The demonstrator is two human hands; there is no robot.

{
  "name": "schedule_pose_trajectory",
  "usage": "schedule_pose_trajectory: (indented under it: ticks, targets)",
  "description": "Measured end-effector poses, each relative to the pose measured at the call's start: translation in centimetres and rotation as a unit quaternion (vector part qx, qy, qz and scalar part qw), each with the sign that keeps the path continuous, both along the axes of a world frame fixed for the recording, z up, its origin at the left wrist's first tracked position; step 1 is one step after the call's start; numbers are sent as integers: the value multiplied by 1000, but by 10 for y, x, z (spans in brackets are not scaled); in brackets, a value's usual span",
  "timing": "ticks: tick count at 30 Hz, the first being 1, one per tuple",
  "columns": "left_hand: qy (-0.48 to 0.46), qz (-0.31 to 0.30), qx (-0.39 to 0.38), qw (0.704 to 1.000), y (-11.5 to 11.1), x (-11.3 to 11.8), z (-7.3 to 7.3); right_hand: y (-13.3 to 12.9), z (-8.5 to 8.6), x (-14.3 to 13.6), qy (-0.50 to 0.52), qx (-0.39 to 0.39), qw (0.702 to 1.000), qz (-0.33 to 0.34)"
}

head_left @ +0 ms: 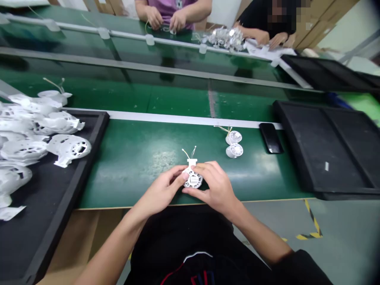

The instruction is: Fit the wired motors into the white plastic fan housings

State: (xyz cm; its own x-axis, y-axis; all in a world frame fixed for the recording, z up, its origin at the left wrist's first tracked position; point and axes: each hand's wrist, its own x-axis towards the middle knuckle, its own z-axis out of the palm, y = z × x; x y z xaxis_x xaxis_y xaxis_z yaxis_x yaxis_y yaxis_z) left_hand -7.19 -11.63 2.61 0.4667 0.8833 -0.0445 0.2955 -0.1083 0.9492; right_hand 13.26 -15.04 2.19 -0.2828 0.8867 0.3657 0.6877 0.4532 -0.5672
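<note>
In the head view, I see the left hand (163, 190) half-curled, its thumb pressed on a round white part (194, 180) with thin wires, near the front edge of the green worktop (127, 166). The right hand (216, 186) curves around the other side, holding it too. Beyond, two white cylindrical pieces (234, 151) sit near a black phone (271, 138).

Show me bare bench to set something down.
Bare green bench: between the left black tray and left hand, and between the right hand and right black tray, nearer than the phone. Crowded: left tray, heaped with white housings; between the hands, a white part.
</note>
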Motion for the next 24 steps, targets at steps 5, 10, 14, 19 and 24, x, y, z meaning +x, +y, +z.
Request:
schedule_pose_trajectory:
  ticks: [5,10,14,19,24]
  targets:
    - [-40,-57,46,997,56,32,-2,13,8,40,-55,29,995,-76]
    - [221,165,297,914,179,14,-10,13,1,94,-44,30,962,-267]
    - [256,232,327,879,241,-12,-2,-8,-15,64,69,-51,984,-156]
    - [225,280,394,846,180,-21,16,-23,-25,6,215,-115,963,-113]
    - [168,-16,350,921,46,-9,7,-8,-25,0,254,-146,949,-114]
